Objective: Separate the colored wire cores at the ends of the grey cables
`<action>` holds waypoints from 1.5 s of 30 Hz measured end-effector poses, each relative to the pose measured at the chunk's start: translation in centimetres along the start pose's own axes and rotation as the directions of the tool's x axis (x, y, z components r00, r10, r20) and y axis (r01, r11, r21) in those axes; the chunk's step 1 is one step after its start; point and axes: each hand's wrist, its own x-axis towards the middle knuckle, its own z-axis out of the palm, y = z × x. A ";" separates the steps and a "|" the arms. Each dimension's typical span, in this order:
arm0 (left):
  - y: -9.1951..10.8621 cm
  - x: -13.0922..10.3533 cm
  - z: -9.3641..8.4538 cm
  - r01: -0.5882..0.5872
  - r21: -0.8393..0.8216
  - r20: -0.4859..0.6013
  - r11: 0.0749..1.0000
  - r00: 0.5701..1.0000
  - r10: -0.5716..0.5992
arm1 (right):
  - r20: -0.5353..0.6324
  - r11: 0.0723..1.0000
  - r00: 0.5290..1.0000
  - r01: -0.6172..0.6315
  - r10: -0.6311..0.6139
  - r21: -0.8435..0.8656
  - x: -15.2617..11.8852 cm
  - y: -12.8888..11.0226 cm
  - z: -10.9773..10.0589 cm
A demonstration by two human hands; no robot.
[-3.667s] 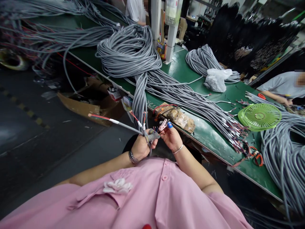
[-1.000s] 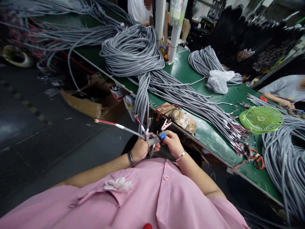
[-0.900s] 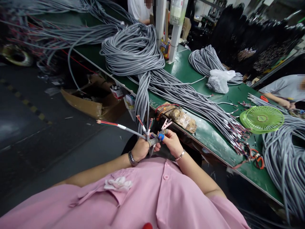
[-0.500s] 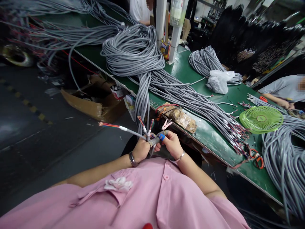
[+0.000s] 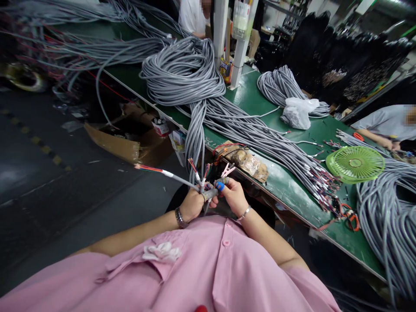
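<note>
Just in front of my chest, my left hand (image 5: 192,203) is closed round grey cables (image 5: 182,180), whose stripped ends fan out with red, orange and green wires. One cable points left, while others stand up beside a pink clip (image 5: 228,170). My right hand (image 5: 234,197) pinches a grey tool-like piece (image 5: 211,193) that lies across both hands; what it is exactly I cannot make out. Something blue (image 5: 220,186) is wrapped on a fingertip of this hand. The fingers partly hide the wires between them.
A green table (image 5: 279,190) bears a large grey cable coil (image 5: 182,71), a cable bundle (image 5: 260,136), a wrapped block (image 5: 248,162) and a green fan (image 5: 355,164). A cardboard box (image 5: 120,143) sits below at left. Two people are across the table.
The view has shifted very slightly. Both hands keep nearly the same place and hold, with a small movement of the right fingers.
</note>
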 end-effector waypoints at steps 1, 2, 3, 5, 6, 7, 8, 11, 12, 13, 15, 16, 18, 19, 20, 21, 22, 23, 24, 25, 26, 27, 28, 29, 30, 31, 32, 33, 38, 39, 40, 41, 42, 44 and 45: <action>0.1 0.0 0.0 0.004 -0.030 -0.013 1.000 1.000 -0.004 | 0.003 1.000 1.000 -0.008 0.008 0.007 0.0 0.1 -0.2; 0.1 0.1 0.0 0.008 -0.055 -0.023 0.998 1.000 -0.009 | 0.010 1.000 1.000 -0.020 0.020 0.019 0.0 0.1 -0.4; 0.2 0.1 0.0 0.011 -0.074 -0.029 0.997 0.999 -0.014 | 0.020 0.999 0.999 -0.035 0.034 0.033 0.0 0.2 -0.7; 0.3 0.2 0.0 0.016 -0.095 -0.036 0.995 0.999 -0.020 | 0.033 0.997 0.998 -0.059 0.058 0.056 -0.1 0.3 -1.0; 0.2 0.2 0.0 0.013 -0.099 -0.038 0.995 0.999 -0.017 | 0.032 0.996 0.997 -0.066 0.064 0.063 -0.1 0.3 -1.0; 0.2 0.2 0.0 0.008 -0.101 -0.039 0.995 0.999 -0.012 | 0.027 0.996 0.997 -0.068 0.067 0.065 -0.1 0.4 -1.0; 0.1 0.3 0.0 0.003 -0.100 -0.037 0.995 0.999 -0.007 | 0.018 0.996 0.998 -0.069 0.068 0.064 -0.1 0.4 -1.0; -0.1 0.4 0.0 -0.006 -0.088 -0.021 0.996 1.000 0.004 | -0.006 0.997 0.998 -0.066 0.066 0.050 0.0 0.6 -0.8; -0.2 0.5 0.0 -0.010 -0.082 -0.018 0.997 1.000 0.008 | -0.013 0.997 0.998 -0.062 0.063 0.047 0.1 0.7 -0.8; -0.3 0.5 0.0 -0.016 -0.077 -0.018 0.997 1.000 0.015 | -0.019 0.997 0.998 -0.058 0.059 0.046 0.1 0.7 -0.7; -0.4 0.7 -0.2 -0.035 -0.069 -0.035 0.997 0.999 0.032 | -0.036 0.997 0.998 -0.052 0.054 0.053 0.1 0.8 -0.7; -0.5 0.8 -0.3 -0.043 -0.067 -0.047 0.997 0.998 0.040 | -0.046 0.997 0.997 -0.053 0.055 0.058 0.1 0.8 -0.6; -0.6 0.9 -0.3 -0.051 -0.067 -0.067 0.996 0.997 0.047 | -0.059 0.996 0.996 -0.056 0.060 0.068 -0.1 0.8 -0.6; -0.5 0.9 -0.3 -0.050 -0.070 -0.072 0.996 0.996 0.045 | -0.057 0.996 0.996 -0.058 0.062 0.073 -0.2 0.9 -0.7; -0.4 0.9 -0.3 -0.047 -0.073 -0.072 0.996 0.996 0.042 | -0.048 0.995 0.997 -0.060 0.064 0.080 -0.2 1.0 -0.8; -0.2 0.9 -0.3 -0.044 -0.075 -0.067 0.996 0.997 0.039 | -0.034 0.994 0.997 -0.061 0.065 0.095 -0.2 1.1 -1.0; 0.0 0.9 -0.3 -0.041 -0.076 -0.056 0.996 0.998 0.037 | -0.018 0.990 0.997 -0.066 0.068 0.124 -0.1 1.2 -1.2; 0.2 0.9 -0.3 -0.036 -0.076 -0.038 0.996 0.999 0.033 | -0.005 0.983 0.997 -0.073 0.075 0.171 0.0 1.4 -1.5; 0.5 1.0 -0.3 -0.028 -0.080 -0.012 0.996 1.000 0.027 | 0.003 0.970 0.996 -0.086 0.088 0.230 0.2 1.5 -1.8; 0.8 1.0 -0.3 -0.019 -0.085 0.021 0.996 1.000 0.020 | 0.005 0.951 0.994 -0.102 0.105 0.293 0.6 1.6 -2.1; 1.1 1.1 -0.3 -0.007 -0.092 0.057 0.996 0.998 0.012 | 0.008 0.928 0.992 -0.121 0.126 0.352 0.9 1.7 -2.5; 1.3 1.2 -0.3 0.007 -0.100 0.094 0.995 0.996 0.003 | 0.018 0.908 0.989 -0.140 0.145 0.394 1.4 1.7 -2.7; 1.5 1.4 -0.3 0.019 -0.107 0.126 0.994 0.992 -0.006 | 0.036 0.896 0.987 -0.157 0.156 0.416 1.8 1.7 -2.9; 1.7 1.6 -0.3 0.030 -0.112 0.154 0.993 0.988 -0.012 | 0.062 0.892 0.986 -0.168 0.156 0.419 2.2 1.6 -3.0; 1.8 1.8 -0.2 0.039 -0.115 0.176 0.993 0.984 -0.018 | 0.088 0.895 0.985 -0.172 0.149 0.411 2.6 1.5 -3.0; 1.9 2.1 -0.1 0.046 -0.115 0.194 0.992 0.981 -0.023 | 0.106 0.902 0.985 -0.168 0.137 0.398 2.9 1.3 -2.9; 1.9 2.3 -0.1 0.052 -0.115 0.209 0.992 0.977 -0.027 | 0.114 0.910 0.985 -0.160 0.126 0.383 3.2 1.2 -2.7; 1.9 2.6 0.0 0.059 -0.116 0.220 0.992 0.975 -0.032 | 0.112 0.917 0.987 -0.152 0.118 0.370 3.4 1.1 -2.5; 1.6 3.3 0.3 0.077 -0.123 0.214 0.989 0.976 -0.049 | 0.068 0.896 0.991 -0.136 0.118 0.423 3.7 0.7 -1.5; 1.6 3.3 0.3 0.079 -0.123 0.207 0.989 0.977 -0.053 | 0.053 0.890 0.991 -0.132 0.121 0.436 3.7 0.6 -1.4; 1.5 3.3 0.3 0.083 -0.122 0.201 0.989 0.978 -0.058 | 0.033 0.887 0.992 -0.126 0.124 0.443 3.7 0.6 -1.3; 1.5 3.4 0.3 0.089 -0.121 0.197 0.989 0.978 -0.064 | 0.013 0.888 0.992 -0.120 0.127 0.444 3.6 0.5 -1.2; 1.4 3.4 0.2 0.094 -0.119 0.198 0.988 0.978 -0.069 | -0.003 0.889 0.992 -0.113 0.127 0.443 3.6 0.5 -1.2; 1.3 3.4 0.3 0.097 -0.113 0.207 0.989 0.976 -0.072 | -0.011 0.889 0.993 -0.100 0.117 0.447 3.6 0.4 -1.1; 1.3 3.4 0.3 0.095 -0.107 0.214 0.990 0.974 -0.071 | -0.006 0.885 0.994 -0.095 0.110 0.455 3.6 0.4 -1.1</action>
